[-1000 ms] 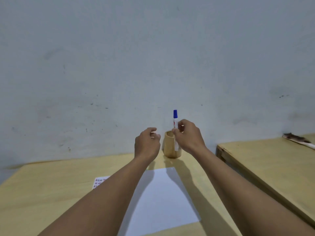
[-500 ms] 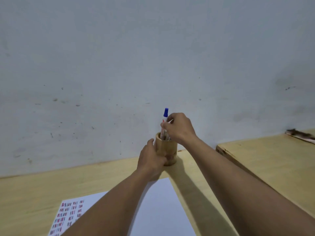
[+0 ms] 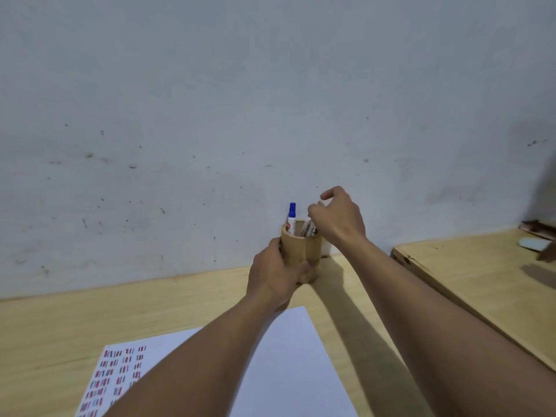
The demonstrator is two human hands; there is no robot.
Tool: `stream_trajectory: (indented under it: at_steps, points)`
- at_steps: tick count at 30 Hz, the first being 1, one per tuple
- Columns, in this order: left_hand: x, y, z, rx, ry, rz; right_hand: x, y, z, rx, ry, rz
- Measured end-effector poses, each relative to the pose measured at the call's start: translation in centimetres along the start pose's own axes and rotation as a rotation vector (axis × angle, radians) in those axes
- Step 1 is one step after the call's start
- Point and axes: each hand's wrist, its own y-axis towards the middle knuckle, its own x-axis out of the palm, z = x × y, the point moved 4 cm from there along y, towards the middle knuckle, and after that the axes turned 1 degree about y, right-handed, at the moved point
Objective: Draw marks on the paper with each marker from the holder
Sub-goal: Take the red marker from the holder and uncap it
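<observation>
A bamboo holder [image 3: 304, 251] stands at the back of the wooden table [image 3: 150, 308], close to the wall. My left hand [image 3: 273, 273] is wrapped around its left side and base. A blue-capped marker [image 3: 291, 216] stands upright inside it, free of both hands. My right hand [image 3: 340, 219] hovers over the holder's right rim, thumb and fingers pinched on the top of a second marker [image 3: 308, 228] that leans inside; the index finger is raised. White paper [image 3: 288, 356] lies in front of the holder, with rows of red and blue marks [image 3: 120, 368] on its left part.
A second wooden table [image 3: 469, 284] stands on the right, separated by a narrow gap. A pale flat object [image 3: 535, 244] lies on it near the wall, with a dark blurred shape [image 3: 548, 255] at the frame's edge. The grey wall [image 3: 270, 115] rises right behind the holder.
My right hand has set the blue-capped marker into the holder, let go and shifted right onto another marker. My left hand has closed more fully around the holder.
</observation>
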Motion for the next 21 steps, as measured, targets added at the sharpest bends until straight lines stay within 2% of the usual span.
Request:
stream_trajectory:
  at_steps: [8,21]
  points:
    - [-0.2,-0.3,0.2,0.01,0.023,0.017,1.2,1.3,0.4,-0.007,-0.114,-0.052]
    - [-1.5,-1.3,1.2,-0.055,0.087,0.011,-2.1,-0.5,-4.2,-0.203,0.04,0.04]
